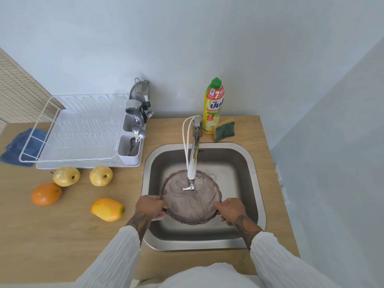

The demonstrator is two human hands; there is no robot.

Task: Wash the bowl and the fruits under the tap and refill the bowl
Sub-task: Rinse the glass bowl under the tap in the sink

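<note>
Seen from the head camera, the bowl sits over the sink, right under the tap. The left hand grips its left rim with curled fingers, and the right hand grips the right rim the same way. On the counter to the left lie two yellow apples, an orange and a mango, near the dish rack

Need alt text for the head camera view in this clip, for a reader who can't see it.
A person's left hand and right hand grip opposite edges of a translucent bowl held in a steel sink beneath the tap. Four fruits lie on the wooden counter to the left, in front of a dish rack; dish soap and a sponge stand behind the sink.
</note>
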